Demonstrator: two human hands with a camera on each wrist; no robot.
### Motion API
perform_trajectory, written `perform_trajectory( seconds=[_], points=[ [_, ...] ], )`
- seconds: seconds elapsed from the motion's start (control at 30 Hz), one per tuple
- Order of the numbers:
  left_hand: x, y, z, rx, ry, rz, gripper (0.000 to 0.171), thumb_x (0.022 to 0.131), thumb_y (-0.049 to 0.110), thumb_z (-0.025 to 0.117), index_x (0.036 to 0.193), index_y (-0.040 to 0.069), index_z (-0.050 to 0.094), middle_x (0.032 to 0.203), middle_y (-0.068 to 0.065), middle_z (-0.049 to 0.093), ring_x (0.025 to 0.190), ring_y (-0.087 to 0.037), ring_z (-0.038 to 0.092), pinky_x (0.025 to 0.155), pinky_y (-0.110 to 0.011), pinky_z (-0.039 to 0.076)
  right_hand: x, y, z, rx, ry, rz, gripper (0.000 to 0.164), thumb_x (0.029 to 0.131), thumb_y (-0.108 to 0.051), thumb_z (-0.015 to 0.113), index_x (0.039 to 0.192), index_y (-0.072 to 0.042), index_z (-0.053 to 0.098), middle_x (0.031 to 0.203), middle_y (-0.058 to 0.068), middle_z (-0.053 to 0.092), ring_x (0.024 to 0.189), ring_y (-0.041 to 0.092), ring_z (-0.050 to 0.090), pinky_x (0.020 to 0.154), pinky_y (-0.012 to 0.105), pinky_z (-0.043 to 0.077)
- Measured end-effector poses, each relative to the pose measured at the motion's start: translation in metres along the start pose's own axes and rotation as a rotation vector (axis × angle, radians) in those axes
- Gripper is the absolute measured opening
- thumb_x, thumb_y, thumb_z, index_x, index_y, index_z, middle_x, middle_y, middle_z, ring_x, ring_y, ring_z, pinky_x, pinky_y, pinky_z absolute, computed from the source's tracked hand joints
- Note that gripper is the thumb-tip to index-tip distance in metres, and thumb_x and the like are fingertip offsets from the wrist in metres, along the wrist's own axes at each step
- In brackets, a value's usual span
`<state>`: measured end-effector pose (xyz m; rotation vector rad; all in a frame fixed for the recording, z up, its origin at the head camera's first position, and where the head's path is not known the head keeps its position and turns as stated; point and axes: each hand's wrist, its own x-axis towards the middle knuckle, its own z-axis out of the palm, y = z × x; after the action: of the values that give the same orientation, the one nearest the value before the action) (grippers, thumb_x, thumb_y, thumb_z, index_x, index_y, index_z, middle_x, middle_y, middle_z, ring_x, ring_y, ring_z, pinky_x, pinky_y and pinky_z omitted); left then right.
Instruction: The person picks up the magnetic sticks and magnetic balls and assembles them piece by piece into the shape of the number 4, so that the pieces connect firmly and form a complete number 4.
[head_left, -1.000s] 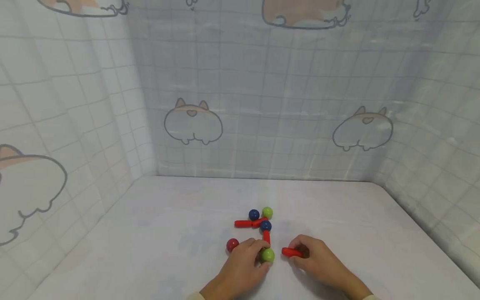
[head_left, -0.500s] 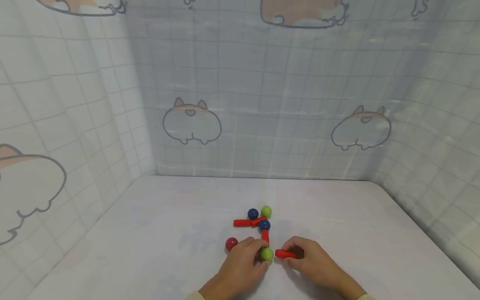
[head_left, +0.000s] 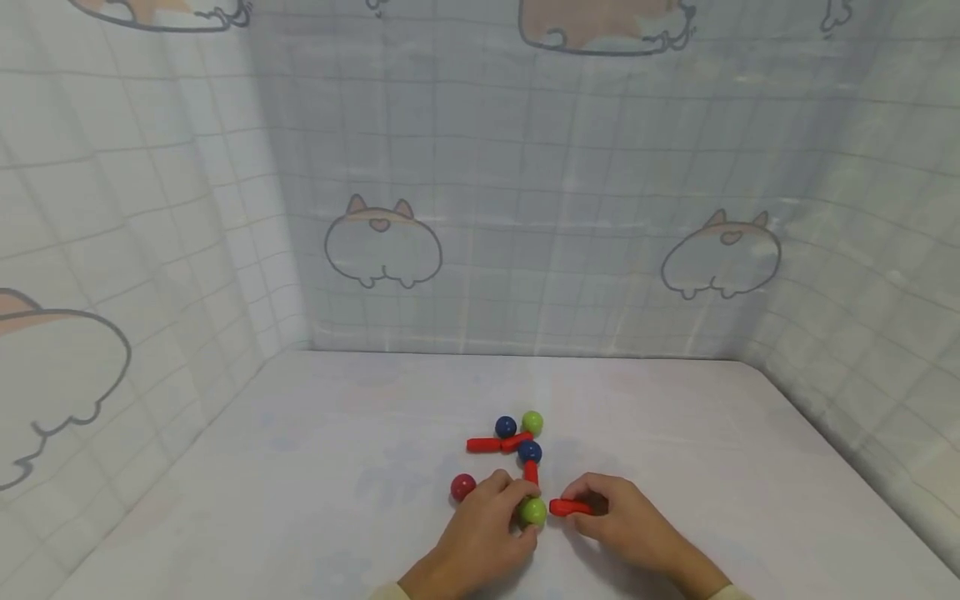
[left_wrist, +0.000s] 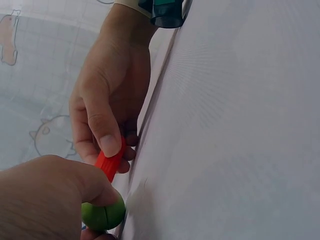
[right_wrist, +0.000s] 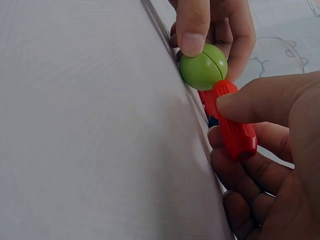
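Observation:
My left hand (head_left: 483,533) pinches a green ball (head_left: 533,512) between thumb and fingers, close to the table. My right hand (head_left: 626,521) holds a red rod (head_left: 567,507) by thumb and fingertips. In the right wrist view the rod's ridged end (right_wrist: 225,87) overlaps the edge of the green ball (right_wrist: 200,70), which has a thin seam. Beyond the left fingers, a second red rod (head_left: 531,472) runs from near the green ball to a dark blue ball (head_left: 529,452). Part of the green ball is hidden by my left fingers.
Behind, another dark blue ball (head_left: 506,427), a second green ball (head_left: 532,422) and two red rods (head_left: 483,446) lie grouped on the white table (head_left: 337,500). A dark red ball (head_left: 462,487) sits left of my left hand. Patterned sheets (head_left: 555,208) enclose the table.
My right hand has moved left, bringing its red rod closer to the green ball. My left hand has stayed on the ball with hardly any movement.

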<state>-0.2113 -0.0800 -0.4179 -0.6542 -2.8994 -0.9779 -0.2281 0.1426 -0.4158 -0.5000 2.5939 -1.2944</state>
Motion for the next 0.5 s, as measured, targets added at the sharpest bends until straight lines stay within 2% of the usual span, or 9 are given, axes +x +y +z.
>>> perform_trajectory(
  seconds=[0.2,0.5],
  points=[
    [0.0001,0.0000,0.0003,0.003,-0.008,0.002,0.033,0.080,0.026,0.078,0.111,0.023,0.067,0.087,0.013,0.047,0.076,-0.001,0.047,0.068,-0.015,0.048,-0.0007,-0.0002,0.0000,-0.001,-0.003,-0.005,0.019,0.083,-0.021,0.075,0.101,-0.017,0.069,0.096,-0.005,0.064,0.087,0.017,0.058,0.081,0.033,0.053],
    [0.0005,-0.0018,0.0011,0.025,-0.013,0.016,0.036,0.081,0.029,0.077,0.115,0.024,0.067,0.089,0.014,0.050,0.080,-0.002,0.048,0.071,-0.017,0.050,0.0001,0.0003,-0.0006,0.028,-0.019,-0.001,0.020,0.084,-0.022,0.075,0.102,-0.016,0.069,0.096,-0.004,0.064,0.087,0.018,0.058,0.081,0.033,0.054]
  ],
)
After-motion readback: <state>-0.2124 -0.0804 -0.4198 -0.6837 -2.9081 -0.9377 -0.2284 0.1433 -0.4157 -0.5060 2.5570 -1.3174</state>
